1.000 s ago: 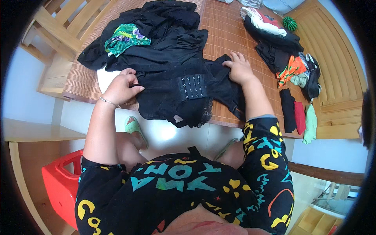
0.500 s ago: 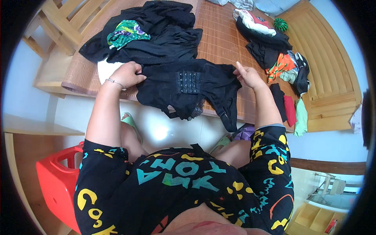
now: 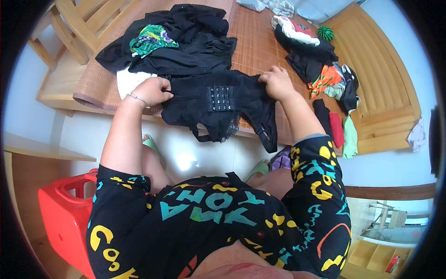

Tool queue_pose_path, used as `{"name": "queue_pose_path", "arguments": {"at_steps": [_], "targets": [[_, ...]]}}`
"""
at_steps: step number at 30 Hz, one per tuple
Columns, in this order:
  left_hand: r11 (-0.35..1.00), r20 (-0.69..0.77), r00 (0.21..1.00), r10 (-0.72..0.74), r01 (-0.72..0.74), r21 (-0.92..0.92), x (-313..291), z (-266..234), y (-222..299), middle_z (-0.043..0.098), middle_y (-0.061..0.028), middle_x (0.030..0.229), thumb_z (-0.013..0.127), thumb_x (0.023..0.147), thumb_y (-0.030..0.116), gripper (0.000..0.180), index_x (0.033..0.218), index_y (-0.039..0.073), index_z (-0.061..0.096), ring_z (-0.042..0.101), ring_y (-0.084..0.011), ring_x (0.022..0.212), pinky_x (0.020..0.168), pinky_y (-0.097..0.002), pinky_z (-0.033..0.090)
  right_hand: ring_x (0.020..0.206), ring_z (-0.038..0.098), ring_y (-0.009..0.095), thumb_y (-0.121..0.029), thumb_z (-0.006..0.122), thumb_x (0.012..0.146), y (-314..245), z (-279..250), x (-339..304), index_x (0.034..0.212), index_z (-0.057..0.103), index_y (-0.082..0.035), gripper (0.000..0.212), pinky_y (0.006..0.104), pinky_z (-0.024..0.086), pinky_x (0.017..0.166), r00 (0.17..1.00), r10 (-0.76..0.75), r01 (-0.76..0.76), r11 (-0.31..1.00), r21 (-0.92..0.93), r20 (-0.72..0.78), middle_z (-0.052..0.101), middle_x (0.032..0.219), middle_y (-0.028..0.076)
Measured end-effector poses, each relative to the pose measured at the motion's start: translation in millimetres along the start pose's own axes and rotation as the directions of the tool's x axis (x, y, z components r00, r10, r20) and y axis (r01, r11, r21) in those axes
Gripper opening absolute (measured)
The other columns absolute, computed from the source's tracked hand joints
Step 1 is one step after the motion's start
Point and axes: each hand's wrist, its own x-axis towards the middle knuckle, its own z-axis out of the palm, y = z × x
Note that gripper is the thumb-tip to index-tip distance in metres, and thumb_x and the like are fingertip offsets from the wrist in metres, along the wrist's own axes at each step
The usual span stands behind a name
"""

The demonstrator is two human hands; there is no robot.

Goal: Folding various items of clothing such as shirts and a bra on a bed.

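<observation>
A black corset-like undergarment (image 3: pixel 186 104) with rows of metal hooks, lace trim and straps lies spread at the near edge of the bed's mat. My left hand (image 3: pixel 157 91) pinches its left edge between thumb and fingers. At the upper right edge, my right hand (image 3: pixel 278 83) is closed on the cloth, fingertips bent over and partly hidden. The lace part and a looped strap hang over the bed's front edge. Just behind the undergarment lies a heap of black clothes (image 3: pixel 200 51) with a green floral cloth (image 3: pixel 152 41) on top. White cloth (image 3: pixel 132 83) shows beside my left wrist.
Folded and rolled clothes line the right side, including an orange patterned piece (image 3: pixel 324 79), a red roll (image 3: pixel 337 129) and a light green one (image 3: pixel 350 137). A wooden headboard (image 3: pixel 381 83) stands behind them. A red plastic stool (image 3: pixel 65 218) is at my lower left.
My right hand has moved left and closed from loosely extended fingers onto the garment's right edge. That side of the undergarment has shifted slightly left. My left hand stays nearly in place.
</observation>
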Motion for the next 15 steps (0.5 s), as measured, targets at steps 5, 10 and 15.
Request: {"name": "queue_pose_path", "arguments": {"at_steps": [5, 10, 15], "targets": [[0.993, 0.059, 0.996, -0.069, 0.063, 0.095, 7.8, 5.1, -4.8, 0.065, -0.0158, 0.092, 0.068, 0.076, 0.024, 0.027, 0.097, 0.007, 0.067, 0.062, -0.0306, 0.088, 0.081, -0.0351, 0.048, 0.115, 0.047, 0.022, -0.012, 0.05, 0.082, 3.3, 18.7, 20.6, 0.101, 0.068, -0.021, 0.028, 0.0475, 0.031, 0.103, 0.948, 0.086, -0.05, 0.991, -0.122, 0.307, 0.062, 0.109, 0.001], [0.997, 0.086, 0.996, -0.018, 0.011, 0.08, 11.0, 1.0, -9.1, 0.065, -0.0156, 0.093, 0.068, 0.077, 0.023, 0.026, 0.095, 0.005, 0.065, 0.061, -0.0292, 0.085, 0.078, -0.0342, 0.048, 0.119, 0.044, 0.027, -0.015, 0.047, 0.086, 8.3, 26.5, 13.2, 0.11, 0.065, -0.018, 0.03, 0.0468, 0.031, 0.104, 0.921, 0.234, -0.132, 0.94, -0.315, 0.312, 0.054, 0.121, 0.009], [0.996, -0.092, 0.995, -0.027, 0.019, -0.091, 5.6, -12.0, -9.7, 0.06, -0.0095, 0.075, 0.07, 0.078, 0.021, 0.024, 0.086, 0.0, 0.061, 0.054, -0.0167, 0.07, 0.066, -0.0306, 0.045, 0.12, 0.042, 0.028, -0.045, 0.075, 0.066, 13.4, -22.9, -13.6, 0.108, 0.066, -0.012, 0.055, 0.0452, 0.036, 0.098, 0.894, 0.265, -0.21, 0.96, -0.184, 0.362, 0.053, 0.118, 0.009]]}}
